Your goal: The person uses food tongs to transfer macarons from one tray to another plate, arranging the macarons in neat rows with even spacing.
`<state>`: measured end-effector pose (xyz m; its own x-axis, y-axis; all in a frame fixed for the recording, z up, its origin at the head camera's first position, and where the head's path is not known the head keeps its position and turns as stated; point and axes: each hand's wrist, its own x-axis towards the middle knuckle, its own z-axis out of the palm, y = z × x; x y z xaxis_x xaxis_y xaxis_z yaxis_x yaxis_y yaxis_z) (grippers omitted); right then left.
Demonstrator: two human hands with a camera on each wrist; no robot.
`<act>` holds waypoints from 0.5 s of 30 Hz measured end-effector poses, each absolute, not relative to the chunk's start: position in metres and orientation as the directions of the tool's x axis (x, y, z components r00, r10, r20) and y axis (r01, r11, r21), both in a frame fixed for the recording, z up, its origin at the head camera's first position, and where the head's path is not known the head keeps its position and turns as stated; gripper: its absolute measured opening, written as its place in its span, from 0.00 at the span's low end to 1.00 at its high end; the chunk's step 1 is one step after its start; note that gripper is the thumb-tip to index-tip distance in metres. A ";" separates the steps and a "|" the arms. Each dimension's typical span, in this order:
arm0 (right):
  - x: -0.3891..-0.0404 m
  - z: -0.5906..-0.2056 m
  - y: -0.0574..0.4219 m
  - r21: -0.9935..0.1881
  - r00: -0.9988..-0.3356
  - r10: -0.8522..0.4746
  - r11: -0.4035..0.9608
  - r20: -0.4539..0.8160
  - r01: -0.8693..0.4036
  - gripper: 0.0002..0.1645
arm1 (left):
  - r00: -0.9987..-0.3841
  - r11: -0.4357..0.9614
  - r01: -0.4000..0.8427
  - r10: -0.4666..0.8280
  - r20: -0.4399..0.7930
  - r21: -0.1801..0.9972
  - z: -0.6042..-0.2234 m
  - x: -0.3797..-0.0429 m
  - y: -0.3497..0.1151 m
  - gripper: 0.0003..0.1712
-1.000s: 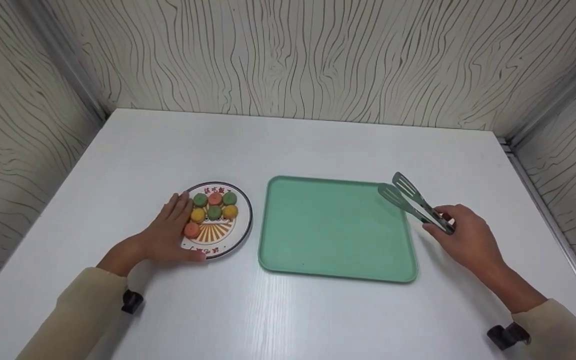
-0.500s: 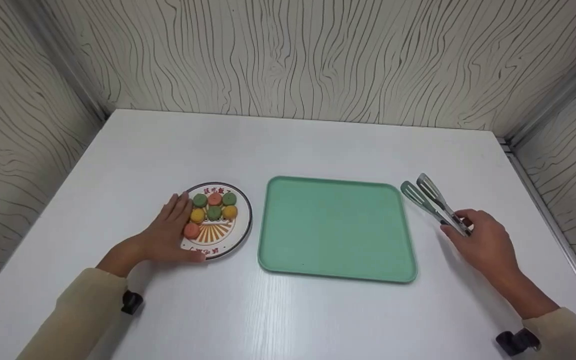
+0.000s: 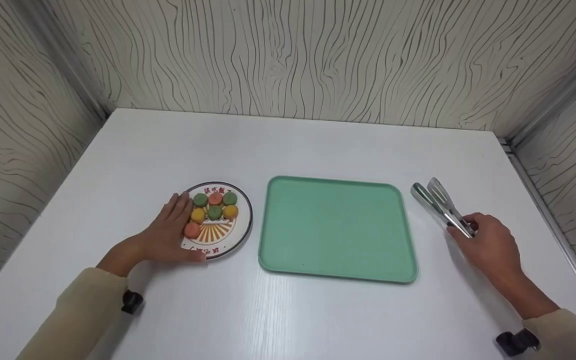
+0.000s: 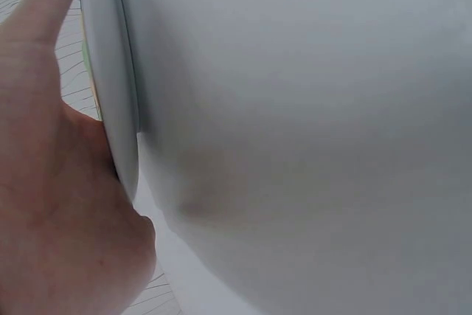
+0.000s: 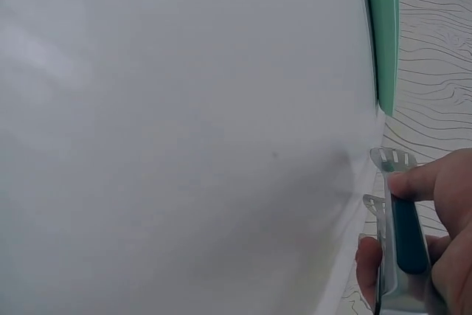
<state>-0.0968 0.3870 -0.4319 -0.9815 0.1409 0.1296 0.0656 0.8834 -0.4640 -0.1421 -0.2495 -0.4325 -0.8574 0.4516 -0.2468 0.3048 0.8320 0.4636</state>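
Note:
My left hand point(image 3: 165, 235) rests at the left side of a round white plate point(image 3: 240, 231), fingers extended along its rim and thumb at the near edge. Several green, yellow and orange macarons point(image 3: 214, 212) lie on the plate. In the left wrist view, the plate's edge point(image 4: 118, 108) lies against the hand. Right of the tray, my right hand point(image 3: 490, 245) holds metal food tongs point(image 3: 440, 205) between thumb and fingers. Their slotted tips stand apart and point away, with nothing between them. The right wrist view shows a dark green grip point(image 5: 408, 234) under the thumb.
A green rectangular tray point(image 3: 338, 230) lies mid-table, between the plate and the tongs. The white table point(image 3: 288, 145) ends at a wood-grain patterned wall point(image 3: 288, 60), with similar panels on both sides.
The right hand has carried the tongs to the right and slightly nearer, from overlapping the tray's far right corner to beside the tray. The left hand and plate have stayed still.

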 end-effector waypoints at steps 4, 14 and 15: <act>-0.097 -0.431 0.387 -0.459 -0.983 0.145 0.885 0.116 0.076 0.25 | -0.857 0.835 0.309 0.452 -0.247 0.456 -0.433 -0.143 -0.249 0.78; -0.099 -0.424 0.383 -0.479 -0.992 0.122 0.869 -0.043 0.128 0.31 | -0.861 0.833 0.311 0.451 -0.236 0.458 -0.437 -0.143 -0.249 0.79; -0.099 -0.424 0.383 -0.479 -0.991 0.122 0.867 -0.059 0.135 0.32 | -0.860 0.829 0.315 0.455 -0.230 0.461 -0.437 -0.143 -0.249 0.79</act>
<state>-0.0995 0.3826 -0.4244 -0.9908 0.1218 -0.0590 0.1351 0.8671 -0.4795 -0.1433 -0.2488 -0.4373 -0.8605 0.4546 -0.2300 0.3149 0.8295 0.4613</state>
